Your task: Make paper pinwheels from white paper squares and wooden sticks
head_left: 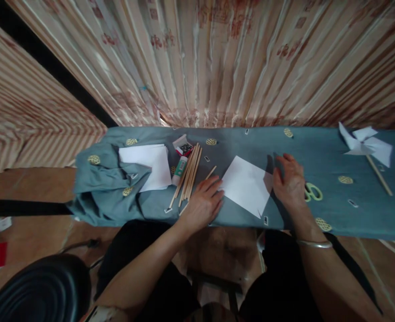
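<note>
A square white sheet of paper (246, 185) lies turned like a diamond on the cloth, with a small slit near its lower corner. Resting flat at its left corner is my left hand (203, 199), fingers stretched out and the tips at the paper's edge. My right hand (289, 181), with a bangle on the wrist, is beside the right corner, fingers slightly bent and apart, holding nothing. Green-handled scissors (313, 192) lie right of that hand, their blades hidden. Several thin wooden sticks (191, 172) are left of my left hand, one partly under it.
A blue-grey cloth (231, 138) covers the narrow table. At left are a stack of white paper (157, 172), a glue stick (180, 170) and a small open box (183, 146) of dark bits. A paper pinwheel (363, 145) on a stick lies at right. A curtain (211, 67) hangs behind.
</note>
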A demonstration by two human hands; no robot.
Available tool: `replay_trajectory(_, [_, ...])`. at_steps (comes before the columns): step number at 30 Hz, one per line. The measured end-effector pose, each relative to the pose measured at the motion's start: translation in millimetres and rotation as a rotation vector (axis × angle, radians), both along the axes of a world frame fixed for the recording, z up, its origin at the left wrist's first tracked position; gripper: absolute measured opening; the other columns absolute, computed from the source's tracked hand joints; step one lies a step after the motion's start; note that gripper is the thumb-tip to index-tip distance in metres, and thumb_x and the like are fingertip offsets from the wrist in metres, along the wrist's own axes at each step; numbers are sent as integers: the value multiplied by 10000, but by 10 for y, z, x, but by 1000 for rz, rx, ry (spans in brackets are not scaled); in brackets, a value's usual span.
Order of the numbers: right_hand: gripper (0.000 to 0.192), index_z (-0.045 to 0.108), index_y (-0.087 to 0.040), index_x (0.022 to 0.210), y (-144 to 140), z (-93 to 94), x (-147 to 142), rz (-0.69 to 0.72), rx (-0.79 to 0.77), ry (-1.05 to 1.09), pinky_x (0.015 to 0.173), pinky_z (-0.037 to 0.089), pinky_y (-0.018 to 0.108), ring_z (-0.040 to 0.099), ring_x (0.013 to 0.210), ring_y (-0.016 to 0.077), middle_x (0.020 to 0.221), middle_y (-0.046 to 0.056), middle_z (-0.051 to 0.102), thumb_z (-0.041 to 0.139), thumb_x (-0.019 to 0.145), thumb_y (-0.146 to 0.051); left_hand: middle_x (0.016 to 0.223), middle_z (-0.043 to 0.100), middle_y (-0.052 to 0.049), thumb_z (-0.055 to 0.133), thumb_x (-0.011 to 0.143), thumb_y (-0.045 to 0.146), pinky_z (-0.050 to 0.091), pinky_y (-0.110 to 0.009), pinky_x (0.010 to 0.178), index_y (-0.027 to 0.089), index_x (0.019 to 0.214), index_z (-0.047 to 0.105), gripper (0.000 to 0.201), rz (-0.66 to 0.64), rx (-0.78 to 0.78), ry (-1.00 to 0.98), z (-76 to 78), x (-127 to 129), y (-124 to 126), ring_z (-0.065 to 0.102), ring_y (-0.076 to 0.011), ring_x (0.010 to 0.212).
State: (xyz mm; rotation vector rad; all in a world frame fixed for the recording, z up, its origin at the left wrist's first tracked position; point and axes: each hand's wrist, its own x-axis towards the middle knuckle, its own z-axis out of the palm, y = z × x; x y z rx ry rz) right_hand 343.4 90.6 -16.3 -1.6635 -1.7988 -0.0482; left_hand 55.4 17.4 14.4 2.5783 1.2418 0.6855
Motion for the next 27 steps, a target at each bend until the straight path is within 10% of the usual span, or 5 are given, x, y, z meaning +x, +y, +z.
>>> replay_trajectory(14, [278,715,-229,1096,-124,514,-1066,398,-240,62,812,581,384,733,889,245,1050,75,777,512,928,-316,855,721,-71,544,940,162,512,-355,827,138,789,679,205,-221,-169,75,294,210,-178,664,-218,875])
replay_trajectory(19, [286,675,-144,1153,-26,713,-1788,817,-180,-318,890,535,358,673,997,244,1115,120,740,447,983,-175,841,737,-91,532,919,110,512,-335,728,114,790,706,217,-316,-181,44,177,343,-336,669,-214,768])
replay_trajectory(27, [263,684,-82,1095,241,587,-2493,976,11,-861,933,467,391,586,1118,273,1256,186,656,454,966,-83,761,723,-87,539,912,127,514,-317,665,115,766,709,224,-387,-183,4,32,446,-511,658,-206,689])
